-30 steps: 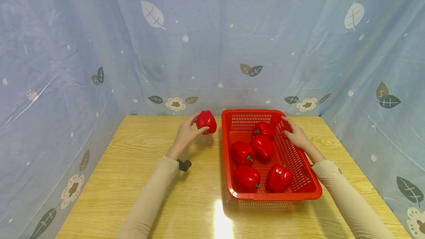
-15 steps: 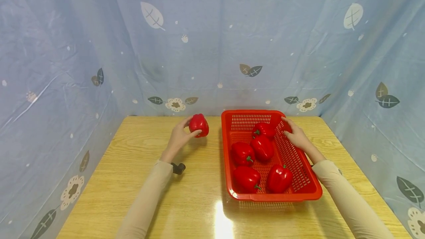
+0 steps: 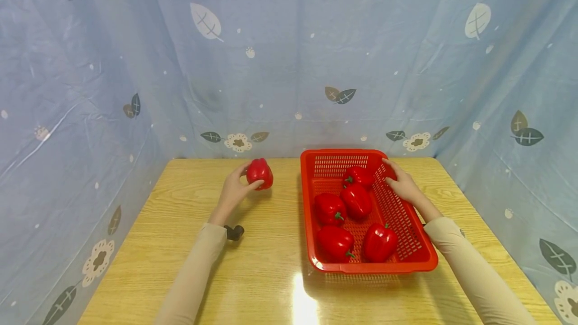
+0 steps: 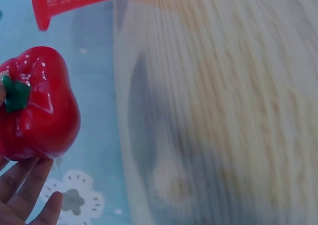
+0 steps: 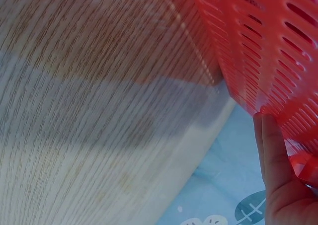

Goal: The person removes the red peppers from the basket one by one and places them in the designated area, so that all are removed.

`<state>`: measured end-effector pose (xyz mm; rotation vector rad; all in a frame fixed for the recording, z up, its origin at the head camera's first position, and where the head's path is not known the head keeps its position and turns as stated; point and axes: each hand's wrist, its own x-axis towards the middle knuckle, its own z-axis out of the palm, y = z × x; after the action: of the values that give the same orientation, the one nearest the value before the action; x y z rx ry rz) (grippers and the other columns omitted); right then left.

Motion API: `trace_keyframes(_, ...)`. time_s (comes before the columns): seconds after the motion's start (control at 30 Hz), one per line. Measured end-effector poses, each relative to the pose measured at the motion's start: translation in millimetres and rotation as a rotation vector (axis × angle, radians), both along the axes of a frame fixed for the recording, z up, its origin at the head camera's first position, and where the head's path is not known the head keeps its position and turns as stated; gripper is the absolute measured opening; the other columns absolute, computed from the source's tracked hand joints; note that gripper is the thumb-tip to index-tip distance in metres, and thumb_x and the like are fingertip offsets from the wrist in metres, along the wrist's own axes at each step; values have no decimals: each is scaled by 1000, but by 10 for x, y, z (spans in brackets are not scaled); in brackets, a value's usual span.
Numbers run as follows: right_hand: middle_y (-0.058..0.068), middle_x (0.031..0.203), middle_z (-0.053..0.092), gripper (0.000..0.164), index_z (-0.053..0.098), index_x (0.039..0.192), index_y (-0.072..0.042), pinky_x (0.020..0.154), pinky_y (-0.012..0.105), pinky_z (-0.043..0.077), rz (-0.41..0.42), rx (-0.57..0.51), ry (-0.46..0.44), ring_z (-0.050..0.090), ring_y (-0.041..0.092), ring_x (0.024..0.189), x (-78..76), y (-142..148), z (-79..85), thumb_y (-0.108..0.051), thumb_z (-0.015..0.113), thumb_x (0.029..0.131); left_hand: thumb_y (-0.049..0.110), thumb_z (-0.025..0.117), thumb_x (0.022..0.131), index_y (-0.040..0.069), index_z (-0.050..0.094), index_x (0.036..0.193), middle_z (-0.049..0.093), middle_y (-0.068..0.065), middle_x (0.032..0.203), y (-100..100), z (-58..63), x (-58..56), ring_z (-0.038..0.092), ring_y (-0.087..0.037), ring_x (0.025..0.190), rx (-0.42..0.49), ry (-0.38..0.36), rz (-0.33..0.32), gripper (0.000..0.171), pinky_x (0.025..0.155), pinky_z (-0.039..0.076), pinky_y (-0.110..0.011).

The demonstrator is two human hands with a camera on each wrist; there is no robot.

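Toward the back of the table, left of the basket, my left hand [image 3: 234, 188] holds a shiny red bell pepper [image 3: 260, 173] between thumb and fingers. Its green stem [image 4: 18, 93] shows in the left wrist view, with fingers [image 4: 31, 184] under its side. A shadow falls on the wood near it. My right hand [image 3: 403, 184] grips the right rim of a red plastic basket [image 3: 308, 224]. Seen from the right wrist, fingers [image 5: 275, 150] lie along the slotted outer wall. Inside the basket lie several red bell peppers, one [image 3: 381, 242] at the front right and one [image 3: 336, 242] at the front left.
The light wooden table [image 3: 253, 275] runs back to a blue curtain [image 3: 271, 64] printed with leaves and flowers, which also closes off both sides. Black wrist gear [image 3: 235, 232] sticks out beside the left cuff. Bare wood lies between the left arm and the basket.
My left hand has moved left and slightly toward me with the bell pepper, away from the basket. The right hand, the basket and the peppers in it have stayed put.
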<state>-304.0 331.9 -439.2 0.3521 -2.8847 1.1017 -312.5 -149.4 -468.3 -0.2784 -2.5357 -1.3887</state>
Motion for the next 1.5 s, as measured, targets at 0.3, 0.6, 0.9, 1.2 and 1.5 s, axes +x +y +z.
trace_keyframes(0.3, 35, 136, 33, 58, 20, 146, -2, 82, 50, 39, -5, 1, 3, 47, 39, 95, 9, 5, -2, 2, 41, 92, 36, 77, 75, 14, 47, 134, 55, -9, 129, -149, -50, 32, 52, -27, 114, 13, -1, 15, 70, 97, 41, -52)
trace_keyframes(0.6, 35, 137, 33, 58, 19, 146, -3, 81, 48, 39, -7, 3, -5, 48, 38, 92, -1, 18, -17, 0, 41, 93, 34, 77, 75, 13, 47, 135, 54, -10, 130, -306, -94, 58, 52, -28, 113, 4, 3, 48, 70, 97, 41, -51)
trace_keyframes(0.9, 35, 137, 33, 57, 20, 146, -3, 88, 54, 38, -9, -7, 3, 47, 42, 102, 1, 16, -21, 0, 41, 93, 32, 77, 75, 9, 46, 135, 52, -14, 132, -479, -175, 78, 51, -31, 115, 17, 2, 65, 71, 98, 40, -51)
trace_keyframes(1.2, 34, 140, 31, 58, 20, 146, -4, 88, 54, 37, -11, -21, -5, 45, 41, 104, -17, 17, -41, 1, 42, 93, 33, 76, 76, 5, 43, 136, 49, -18, 133, -644, -207, 132, 49, -34, 116, 3, -5, 110, 75, 98, 39, -52)
trace_keyframes(1.5, 34, 140, 31, 58, 19, 147, -5, 85, 51, 38, -8, -22, -10, 46, 41, 105, -20, 11, -26, -1, 42, 94, 32, 76, 77, 4, 42, 137, 48, -19, 134, -796, -233, 175, 48, -35, 116, -25, -16, 143, 75, 97, 40, -52)
